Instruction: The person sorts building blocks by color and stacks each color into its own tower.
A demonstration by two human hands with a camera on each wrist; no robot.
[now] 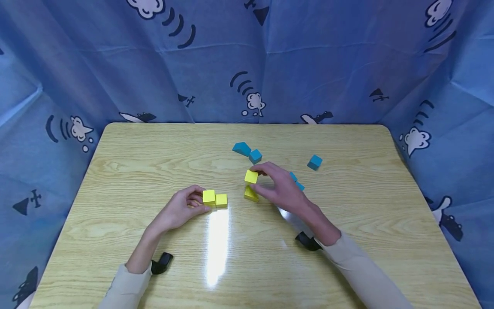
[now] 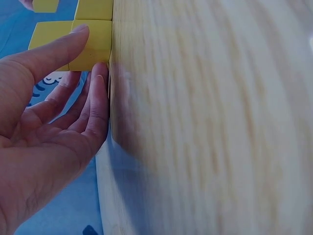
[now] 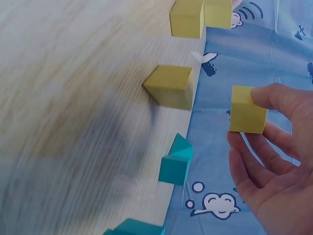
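Two yellow cubes (image 1: 209,197) stand stacked left of the worktop's (image 1: 115,171) middle, thumb and fingers of the left hand (image 1: 179,209) curled about them; a third cube (image 1: 221,201) sits just right of the stack. The right hand (image 1: 283,189) pinches a raised cube (image 1: 251,177) between thumb and fingertips, near a yellow wedge (image 1: 251,194). Toward the far edge lie a blue block (image 1: 242,148) and blue cube (image 1: 255,156), with another cube (image 1: 314,162) nearer the right edge.

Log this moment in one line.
right hand: holds yellow cube, raised; left hand: grips yellow stack; on table: yellow wedge, blue blocks
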